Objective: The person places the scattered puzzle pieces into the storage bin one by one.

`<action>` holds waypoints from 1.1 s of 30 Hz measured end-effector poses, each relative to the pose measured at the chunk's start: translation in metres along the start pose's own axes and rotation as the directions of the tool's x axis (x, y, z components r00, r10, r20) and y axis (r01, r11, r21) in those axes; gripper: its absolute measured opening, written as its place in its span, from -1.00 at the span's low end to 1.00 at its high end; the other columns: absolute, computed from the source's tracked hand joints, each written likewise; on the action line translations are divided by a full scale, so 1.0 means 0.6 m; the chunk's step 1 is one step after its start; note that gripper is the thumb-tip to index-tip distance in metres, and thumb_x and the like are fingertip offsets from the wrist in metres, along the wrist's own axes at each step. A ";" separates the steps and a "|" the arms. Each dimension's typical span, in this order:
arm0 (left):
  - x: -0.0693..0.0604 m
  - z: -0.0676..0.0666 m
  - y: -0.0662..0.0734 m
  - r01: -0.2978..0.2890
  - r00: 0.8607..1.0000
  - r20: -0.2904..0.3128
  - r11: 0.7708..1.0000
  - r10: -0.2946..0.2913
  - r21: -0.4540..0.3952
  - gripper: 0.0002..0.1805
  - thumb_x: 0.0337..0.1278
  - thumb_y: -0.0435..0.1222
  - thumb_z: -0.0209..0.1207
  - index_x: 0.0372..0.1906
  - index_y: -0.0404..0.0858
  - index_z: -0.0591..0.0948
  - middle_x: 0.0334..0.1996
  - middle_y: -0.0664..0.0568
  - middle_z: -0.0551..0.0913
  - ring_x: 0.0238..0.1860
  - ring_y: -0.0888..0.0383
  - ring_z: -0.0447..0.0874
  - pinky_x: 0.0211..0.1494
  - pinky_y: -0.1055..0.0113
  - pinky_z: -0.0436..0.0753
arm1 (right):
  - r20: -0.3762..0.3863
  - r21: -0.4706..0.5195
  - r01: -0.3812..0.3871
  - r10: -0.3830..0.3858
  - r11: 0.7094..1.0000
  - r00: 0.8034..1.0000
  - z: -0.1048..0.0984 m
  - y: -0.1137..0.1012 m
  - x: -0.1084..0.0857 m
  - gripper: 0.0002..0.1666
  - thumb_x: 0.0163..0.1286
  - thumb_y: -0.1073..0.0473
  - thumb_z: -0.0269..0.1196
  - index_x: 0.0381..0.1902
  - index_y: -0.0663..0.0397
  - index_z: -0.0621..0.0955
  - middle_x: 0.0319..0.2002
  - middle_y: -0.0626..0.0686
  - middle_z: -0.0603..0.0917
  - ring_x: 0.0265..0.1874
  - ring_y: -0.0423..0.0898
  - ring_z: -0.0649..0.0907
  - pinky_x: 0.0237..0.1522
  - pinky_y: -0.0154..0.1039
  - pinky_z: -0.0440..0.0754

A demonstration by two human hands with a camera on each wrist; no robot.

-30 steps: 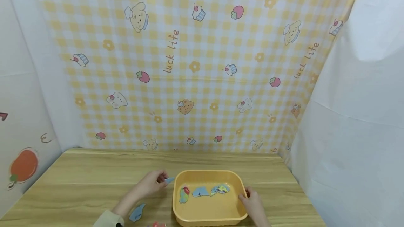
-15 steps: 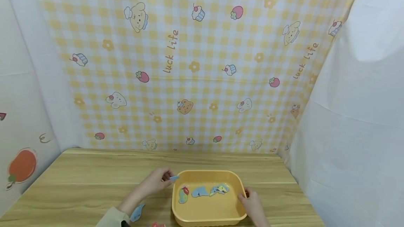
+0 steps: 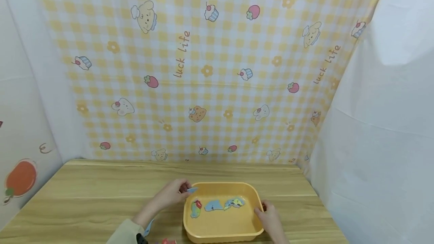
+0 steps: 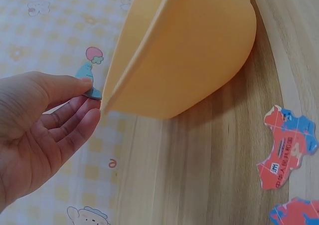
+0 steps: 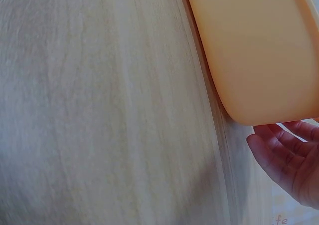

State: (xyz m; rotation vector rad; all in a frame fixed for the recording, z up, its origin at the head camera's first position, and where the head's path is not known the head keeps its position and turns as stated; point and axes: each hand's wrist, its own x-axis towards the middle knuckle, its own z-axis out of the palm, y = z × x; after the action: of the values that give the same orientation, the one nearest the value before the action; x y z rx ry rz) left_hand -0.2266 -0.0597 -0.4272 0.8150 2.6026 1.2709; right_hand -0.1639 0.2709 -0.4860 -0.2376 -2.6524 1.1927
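Note:
My left hand (image 3: 173, 192) pinches a small blue puzzle piece (image 3: 193, 190) between thumb and fingers, at the back left corner of a yellow plastic tub (image 3: 227, 224). In the left wrist view the piece (image 4: 85, 80) is beside the tub's rim. My right hand (image 3: 270, 217) holds the tub's right side, thumb at the rim and fingers outside. Inside the tub lie a green piece with red (image 3: 195, 209), a light blue piece (image 3: 213, 205) and a blue-yellow piece (image 3: 234, 203).
A blue piece (image 3: 148, 229) lies on the wooden table (image 3: 101, 199), partly behind the left sleeve. Red map-like pieces show in the left wrist view, one with printed characters (image 4: 281, 152), another at the edge (image 4: 296, 213). A checked cloth (image 3: 223, 97) hangs behind.
My left hand has moved right with the blue piece, from left of the tub to above its back left corner. My right hand stays on the tub's side.

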 end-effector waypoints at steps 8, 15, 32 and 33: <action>0.013 0.012 0.010 0.009 1.000 0.015 1.000 -0.009 -0.011 -0.90 0.05 -0.42 0.15 -0.29 -0.32 0.52 -0.42 0.04 0.54 -0.35 0.20 0.47 -0.36 0.48 0.49 | -0.032 0.036 0.062 -0.061 0.997 0.998 0.004 0.008 0.002 -0.67 0.03 0.24 0.19 -0.28 0.41 0.55 -0.53 0.09 0.56 -0.57 -0.17 0.49 -0.56 -0.35 0.50; 0.022 0.021 0.017 0.004 0.999 0.036 1.000 -0.003 -0.024 -0.92 0.06 -0.43 0.15 -0.31 -0.32 0.51 -0.43 0.04 0.53 -0.37 0.19 0.46 -0.39 0.46 0.46 | 0.017 -0.028 -0.025 0.026 0.999 1.000 -0.003 -0.008 -0.002 -0.70 0.06 0.30 0.19 -0.25 0.41 0.55 -0.49 0.09 0.57 -0.52 -0.17 0.50 -0.54 -0.38 0.49; 0.042 0.039 0.034 -0.009 0.997 0.078 0.999 0.012 -0.040 -0.94 0.11 -0.44 0.10 -0.30 -0.36 0.49 -0.47 0.05 0.50 -0.44 0.21 0.45 -0.47 0.46 0.45 | 0.038 0.026 -0.036 0.035 0.999 0.999 -0.004 -0.010 -0.002 -0.70 0.07 0.33 0.16 -0.24 0.46 0.53 -0.50 0.12 0.56 -0.53 -0.14 0.54 -0.53 -0.32 0.56; 0.044 0.039 0.035 -0.004 0.997 0.081 0.999 0.008 -0.045 -0.94 0.11 -0.44 0.10 -0.30 -0.37 0.49 -0.47 0.04 0.50 -0.45 0.21 0.45 -0.48 0.46 0.46 | 0.035 0.023 -0.036 0.035 0.999 0.999 -0.004 -0.010 -0.002 -0.70 0.07 0.33 0.16 -0.24 0.46 0.53 -0.50 0.12 0.56 -0.53 -0.14 0.53 -0.53 -0.33 0.56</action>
State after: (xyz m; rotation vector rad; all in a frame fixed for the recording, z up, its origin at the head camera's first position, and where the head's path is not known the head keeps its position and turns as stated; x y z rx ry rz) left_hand -0.2320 -0.0192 -0.4231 0.8492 2.5015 1.2646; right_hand -0.1624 0.2685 -0.4798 -0.2632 -2.6726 1.2497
